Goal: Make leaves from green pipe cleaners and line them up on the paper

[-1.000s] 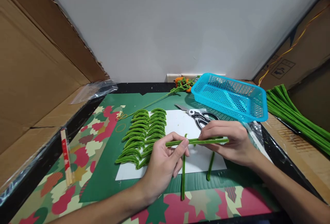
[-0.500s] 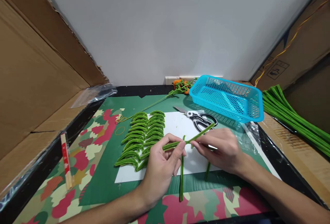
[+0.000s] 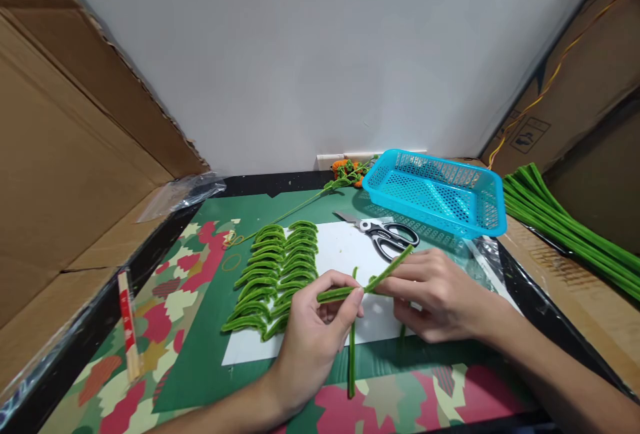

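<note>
My left hand (image 3: 320,334) pinches a fuzzy green pipe cleaner (image 3: 393,270) between thumb and fingertips. Its two parts meet at that pinch, one running left across my fingers, the other slanting up to the right. Close on the right, my right hand (image 3: 440,294) has curled fingers around the slanting part; exactly where they grip is partly hidden. Under the hands lies a straight green pipe cleaner (image 3: 351,367), and another green piece (image 3: 403,332) shows below my right hand. Left of my left hand, bent green pipe cleaners (image 3: 257,292) lie in two columns on white paper (image 3: 243,353).
Scissors (image 3: 383,231) lie behind the hands, beside a blue plastic basket (image 3: 435,211). Orange flowers with a green stem (image 3: 305,202) lie at the back. A pipe-cleaner bundle (image 3: 575,227) is at right; wrapped chopsticks (image 3: 129,324) are at left. Cardboard walls flank the mat.
My right hand has turned and its fingers have shifted along the pipe cleaner, whose right part now slants more steeply. My left hand keeps its pinch. The whole view has shifted slightly.
</note>
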`<state>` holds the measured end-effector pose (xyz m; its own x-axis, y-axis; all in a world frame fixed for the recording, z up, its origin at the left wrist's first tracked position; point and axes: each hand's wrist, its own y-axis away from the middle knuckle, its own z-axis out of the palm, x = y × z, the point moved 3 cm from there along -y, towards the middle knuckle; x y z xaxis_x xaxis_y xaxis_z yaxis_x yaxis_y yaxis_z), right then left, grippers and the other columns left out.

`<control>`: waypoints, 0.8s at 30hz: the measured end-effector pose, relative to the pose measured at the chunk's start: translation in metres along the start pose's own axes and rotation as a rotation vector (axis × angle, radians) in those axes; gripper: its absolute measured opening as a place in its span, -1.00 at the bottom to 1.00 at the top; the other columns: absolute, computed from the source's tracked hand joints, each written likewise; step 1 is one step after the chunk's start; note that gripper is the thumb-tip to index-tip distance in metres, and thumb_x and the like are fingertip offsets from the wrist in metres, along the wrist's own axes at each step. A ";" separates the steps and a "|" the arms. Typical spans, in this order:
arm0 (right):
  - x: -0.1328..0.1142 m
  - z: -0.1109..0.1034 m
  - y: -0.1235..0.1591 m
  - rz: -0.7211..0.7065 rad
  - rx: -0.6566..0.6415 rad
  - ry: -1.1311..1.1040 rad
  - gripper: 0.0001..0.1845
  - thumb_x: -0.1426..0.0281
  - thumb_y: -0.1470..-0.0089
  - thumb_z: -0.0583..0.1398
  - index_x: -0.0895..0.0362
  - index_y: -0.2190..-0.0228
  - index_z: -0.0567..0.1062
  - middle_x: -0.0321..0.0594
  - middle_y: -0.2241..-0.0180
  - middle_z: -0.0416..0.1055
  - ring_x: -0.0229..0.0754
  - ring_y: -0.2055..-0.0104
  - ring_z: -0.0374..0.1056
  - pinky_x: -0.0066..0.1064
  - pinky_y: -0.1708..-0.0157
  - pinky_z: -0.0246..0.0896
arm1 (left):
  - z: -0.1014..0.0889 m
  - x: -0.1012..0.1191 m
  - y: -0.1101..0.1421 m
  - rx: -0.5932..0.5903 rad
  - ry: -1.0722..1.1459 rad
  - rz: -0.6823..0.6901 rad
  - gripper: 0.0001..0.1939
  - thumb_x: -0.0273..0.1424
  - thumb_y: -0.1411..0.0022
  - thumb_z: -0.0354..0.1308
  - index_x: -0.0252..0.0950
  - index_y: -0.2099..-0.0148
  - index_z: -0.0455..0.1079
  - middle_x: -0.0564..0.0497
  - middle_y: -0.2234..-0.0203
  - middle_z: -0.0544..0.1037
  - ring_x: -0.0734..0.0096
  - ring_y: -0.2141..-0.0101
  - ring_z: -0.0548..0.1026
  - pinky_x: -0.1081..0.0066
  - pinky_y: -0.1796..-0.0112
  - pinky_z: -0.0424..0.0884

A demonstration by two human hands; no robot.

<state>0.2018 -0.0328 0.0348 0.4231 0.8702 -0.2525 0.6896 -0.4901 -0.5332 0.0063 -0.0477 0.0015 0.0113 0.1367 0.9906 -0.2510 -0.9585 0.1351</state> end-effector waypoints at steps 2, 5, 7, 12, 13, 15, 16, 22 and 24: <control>0.001 -0.004 0.001 0.002 0.023 0.030 -0.76 0.59 -0.18 0.14 0.17 0.29 0.61 -0.27 0.48 0.49 -0.22 0.48 0.33 -0.30 0.46 0.05 | 0.001 0.000 0.000 -0.015 0.022 -0.013 -0.70 -0.14 -0.34 0.33 -0.28 0.20 0.44 0.13 0.51 0.48 0.68 0.66 0.23 0.62 0.62 0.14; 0.003 -0.006 0.002 0.007 0.049 0.056 -0.79 0.56 -0.26 0.16 0.17 0.33 0.59 -0.28 0.50 0.50 -0.24 0.50 0.34 -0.31 0.46 0.06 | 0.001 -0.002 -0.001 -0.020 0.040 -0.021 -0.70 -0.14 -0.36 0.32 -0.28 0.16 0.45 0.12 0.48 0.49 0.70 0.67 0.23 0.62 0.63 0.12; 0.004 -0.005 0.003 0.009 0.053 0.067 -0.77 0.54 -0.32 0.15 0.18 0.36 0.57 -0.28 0.52 0.48 -0.24 0.52 0.34 -0.32 0.46 0.07 | 0.001 -0.002 -0.002 -0.022 0.042 -0.027 -0.71 -0.15 -0.37 0.31 -0.28 0.13 0.45 0.11 0.47 0.50 0.70 0.67 0.23 0.61 0.62 0.12; 0.003 0.000 0.003 0.038 0.032 0.042 -0.72 0.55 -0.35 0.12 0.15 0.37 0.55 -0.30 0.54 0.45 -0.25 0.54 0.29 -0.33 0.49 0.04 | 0.001 -0.003 -0.002 -0.042 0.050 -0.042 -0.69 -0.12 -0.36 0.31 -0.27 0.14 0.44 0.12 0.49 0.47 0.67 0.65 0.23 0.60 0.61 0.12; 0.002 0.000 0.002 0.043 0.029 0.026 -0.73 0.54 -0.35 0.12 0.15 0.36 0.56 -0.30 0.54 0.44 -0.25 0.54 0.28 -0.33 0.49 0.04 | 0.001 -0.003 -0.002 -0.051 0.056 -0.047 -0.68 -0.11 -0.36 0.31 -0.27 0.14 0.43 0.12 0.49 0.47 0.67 0.65 0.23 0.60 0.61 0.13; 0.000 0.001 0.001 0.053 0.031 -0.006 -0.75 0.54 -0.33 0.13 0.15 0.35 0.57 -0.31 0.55 0.44 -0.26 0.55 0.26 -0.33 0.49 0.02 | 0.001 -0.003 0.000 -0.076 0.068 -0.060 -0.67 -0.10 -0.35 0.32 -0.27 0.14 0.43 0.12 0.49 0.47 0.66 0.64 0.22 0.59 0.61 0.13; -0.001 0.002 0.001 0.064 0.030 -0.025 -0.76 0.54 -0.32 0.14 0.15 0.35 0.57 -0.31 0.55 0.44 -0.26 0.55 0.26 -0.33 0.49 0.02 | 0.001 -0.003 0.001 -0.091 0.073 -0.067 -0.66 -0.09 -0.35 0.31 -0.26 0.13 0.43 0.12 0.49 0.46 0.66 0.65 0.22 0.60 0.62 0.13; -0.005 0.011 0.002 0.246 0.084 -0.254 -0.85 0.60 -0.10 0.23 0.14 0.44 0.52 -0.32 0.53 0.46 -0.32 0.54 0.29 -0.43 0.50 0.04 | 0.001 -0.003 0.005 -0.119 -0.021 -0.026 -0.72 -0.12 -0.39 0.29 -0.24 0.16 0.44 0.13 0.48 0.46 0.66 0.67 0.22 0.59 0.65 0.11; -0.007 0.014 0.001 0.286 0.095 -0.330 -0.86 0.59 -0.04 0.25 0.14 0.49 0.49 -0.35 0.56 0.44 -0.34 0.57 0.27 -0.47 0.51 0.05 | 0.001 -0.003 0.006 -0.122 -0.041 -0.009 -0.74 -0.14 -0.41 0.27 -0.23 0.16 0.44 0.14 0.48 0.45 0.66 0.67 0.22 0.57 0.64 0.12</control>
<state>0.1913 -0.0386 0.0245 0.3684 0.6774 -0.6367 0.5084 -0.7202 -0.4721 0.0053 -0.0544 -0.0005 0.0531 0.1324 0.9898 -0.3667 -0.9194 0.1426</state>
